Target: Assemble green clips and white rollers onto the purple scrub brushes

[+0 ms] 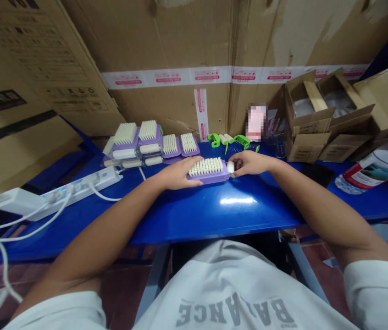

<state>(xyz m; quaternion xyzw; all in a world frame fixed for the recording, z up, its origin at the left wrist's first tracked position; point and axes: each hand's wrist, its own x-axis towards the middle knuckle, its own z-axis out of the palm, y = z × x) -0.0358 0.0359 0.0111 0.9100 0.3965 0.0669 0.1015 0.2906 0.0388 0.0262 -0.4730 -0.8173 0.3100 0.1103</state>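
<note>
A purple brush block with rows of cream bristles lies low over the blue table, bristles up. My left hand is closed round its left end. At the block's right end, my right hand pinches a short white cylinder. That cylinder touches or nearly touches the block; I cannot tell if they are joined. Just behind my hands lie bright green clip-shaped parts with dark springs, another green part and small white cylinders.
More purple brush blocks, some stacked, stand at the back left of the blue table. A white power strip with cables is at left. Opened small cartons and a plastic bottle occupy the right. Cardboard walls the back.
</note>
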